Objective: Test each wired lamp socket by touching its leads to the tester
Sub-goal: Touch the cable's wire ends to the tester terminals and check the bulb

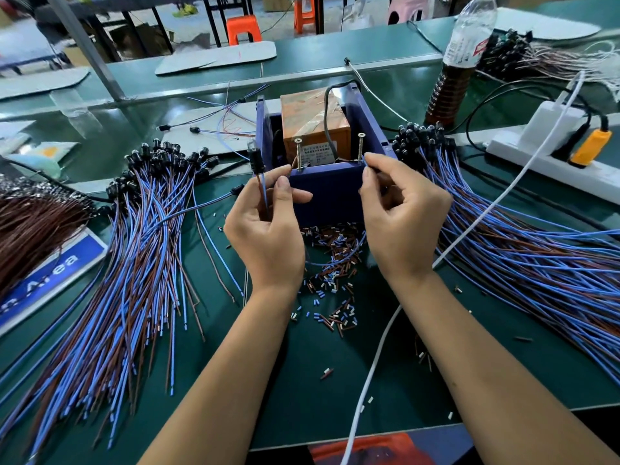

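The tester (pixel 325 193) is a blue open box holding an orange transformer (pixel 312 125), with two upright screws (pixel 298 152) at its front edge. My left hand (pixel 268 223) grips a wired lamp socket (pixel 255 157) by its brown and blue wires, its small bulb pointing up just left of the box. My left fingertips reach the left screw. My right hand (pixel 399 209) pinches a blue lead against the right screw (pixel 361 146). The wire's slack loops down between my hands.
Big piles of blue-brown wired sockets lie left (pixel 141 236) and right (pixel 523 250) of the box. Cut insulation bits (pixel 335 263) litter the green mat. A power strip (pixel 550 159) and a white cable (pixel 469 236) are at right, a bottle (pixel 463 55) behind.
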{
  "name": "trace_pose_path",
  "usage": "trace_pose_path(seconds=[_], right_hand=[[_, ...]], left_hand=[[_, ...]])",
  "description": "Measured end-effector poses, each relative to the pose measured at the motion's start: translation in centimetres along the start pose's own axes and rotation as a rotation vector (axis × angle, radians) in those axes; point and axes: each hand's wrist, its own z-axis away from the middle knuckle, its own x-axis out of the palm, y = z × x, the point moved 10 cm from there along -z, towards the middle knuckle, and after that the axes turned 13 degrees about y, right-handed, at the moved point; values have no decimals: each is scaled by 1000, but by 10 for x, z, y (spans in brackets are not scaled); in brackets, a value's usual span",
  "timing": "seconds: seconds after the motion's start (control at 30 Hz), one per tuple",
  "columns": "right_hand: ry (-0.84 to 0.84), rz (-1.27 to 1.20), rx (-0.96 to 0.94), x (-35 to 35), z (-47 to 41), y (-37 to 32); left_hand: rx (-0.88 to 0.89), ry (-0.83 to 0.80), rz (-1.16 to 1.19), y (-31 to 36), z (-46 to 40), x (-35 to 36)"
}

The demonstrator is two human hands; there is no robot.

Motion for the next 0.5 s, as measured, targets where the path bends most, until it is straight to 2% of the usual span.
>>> trace_pose_path(seconds=[0.5], right_hand=[[-48,-32,76,-1,1,3]], left_hand=[[-59,-7,60,-6,2,0]])
